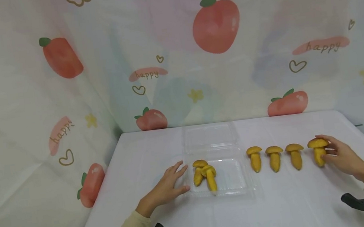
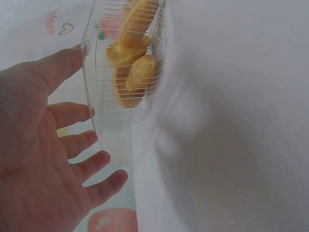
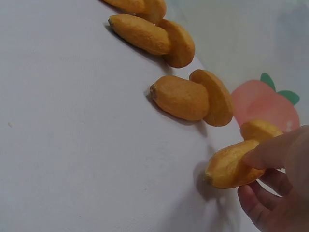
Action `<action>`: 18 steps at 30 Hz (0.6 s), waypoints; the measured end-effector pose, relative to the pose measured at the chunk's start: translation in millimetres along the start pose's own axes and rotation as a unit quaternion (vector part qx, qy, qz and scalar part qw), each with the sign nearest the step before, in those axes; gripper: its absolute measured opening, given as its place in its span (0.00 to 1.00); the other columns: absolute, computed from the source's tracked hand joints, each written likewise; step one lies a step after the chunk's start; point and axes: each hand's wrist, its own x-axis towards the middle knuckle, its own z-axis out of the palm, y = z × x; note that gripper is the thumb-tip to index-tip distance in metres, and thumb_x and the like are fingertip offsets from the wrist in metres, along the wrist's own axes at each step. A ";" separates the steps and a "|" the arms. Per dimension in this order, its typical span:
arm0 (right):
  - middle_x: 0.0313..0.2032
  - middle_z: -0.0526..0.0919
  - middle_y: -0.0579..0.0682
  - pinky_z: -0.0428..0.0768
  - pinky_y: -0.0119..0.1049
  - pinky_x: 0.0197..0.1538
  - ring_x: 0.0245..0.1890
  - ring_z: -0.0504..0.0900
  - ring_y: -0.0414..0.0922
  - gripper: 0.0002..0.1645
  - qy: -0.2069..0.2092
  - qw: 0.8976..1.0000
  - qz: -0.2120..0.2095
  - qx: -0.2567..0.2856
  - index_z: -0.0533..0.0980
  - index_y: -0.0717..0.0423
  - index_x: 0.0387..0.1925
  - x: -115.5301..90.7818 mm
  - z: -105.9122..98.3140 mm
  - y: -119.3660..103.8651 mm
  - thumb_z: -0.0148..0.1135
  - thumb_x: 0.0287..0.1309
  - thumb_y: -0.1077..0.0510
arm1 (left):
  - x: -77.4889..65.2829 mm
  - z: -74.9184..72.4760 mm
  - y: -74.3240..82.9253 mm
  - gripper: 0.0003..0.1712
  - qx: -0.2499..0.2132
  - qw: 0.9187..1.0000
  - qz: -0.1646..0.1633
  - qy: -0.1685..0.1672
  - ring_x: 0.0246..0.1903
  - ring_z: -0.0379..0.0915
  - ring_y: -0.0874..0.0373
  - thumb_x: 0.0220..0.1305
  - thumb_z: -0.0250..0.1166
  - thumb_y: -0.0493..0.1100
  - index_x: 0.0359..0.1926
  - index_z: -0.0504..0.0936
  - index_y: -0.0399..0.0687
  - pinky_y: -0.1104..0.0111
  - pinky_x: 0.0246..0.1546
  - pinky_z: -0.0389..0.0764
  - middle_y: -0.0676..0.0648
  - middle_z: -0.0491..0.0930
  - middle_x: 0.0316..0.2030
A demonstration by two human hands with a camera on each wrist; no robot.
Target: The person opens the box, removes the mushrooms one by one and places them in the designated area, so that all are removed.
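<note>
At the right end of a row, my right hand (image 1: 339, 153) pinches a yellow mushroom (image 1: 319, 150) by its stem. In the right wrist view the thumb lies on the stem of that mushroom (image 3: 231, 166), with fingers curled beneath. Three more mushrooms lie to its left, the nearest one (image 1: 296, 156) with its cap away from me. My left hand (image 1: 168, 185) is at the left edge of a clear plastic clamshell box (image 1: 231, 175), fingers spread and fairly straight, the fingertips touching its rim in the left wrist view. Two mushrooms (image 1: 211, 179) lie overlapped inside the box's left part.
The box's lid (image 1: 209, 136) lies folded back toward the rear of the white table (image 1: 214, 222). A patterned cloth backdrop (image 1: 172, 28) rises behind the table and on its left. Black straps (image 1: 358, 202) hang by both wrists.
</note>
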 end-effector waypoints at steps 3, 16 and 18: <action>0.66 0.56 0.81 0.71 0.14 0.36 0.58 0.67 0.77 0.39 -0.014 1.000 0.006 0.004 0.48 0.73 0.74 -0.3 1.0 3.4 0.53 0.69 0.69 | 0.2 1.2 0.8 0.42 0.004 1.000 0.000 -0.001 0.78 0.46 0.38 0.70 0.65 0.52 0.78 0.59 0.46 0.40 0.73 0.60 0.41 0.50 0.80; 0.67 0.56 0.81 0.77 0.19 0.37 0.58 0.67 0.76 0.41 -0.019 0.999 0.024 -0.011 0.45 0.70 0.77 5.4 8.0 16.8 0.52 0.71 0.65 | 0.0 2.2 -0.9 0.42 0.005 1.000 0.000 0.001 0.78 0.47 0.38 0.70 0.65 0.52 0.78 0.59 0.46 0.40 0.73 0.60 0.41 0.50 0.80; 0.68 0.56 0.81 0.74 0.16 0.36 0.58 0.66 0.76 0.42 -0.018 1.000 0.021 -0.010 0.45 0.69 0.77 5.3 8.9 19.2 0.52 0.70 0.66 | 0.5 2.1 -1.2 0.42 0.006 1.000 0.001 0.000 0.78 0.47 0.38 0.70 0.65 0.53 0.78 0.59 0.46 0.40 0.73 0.60 0.41 0.49 0.80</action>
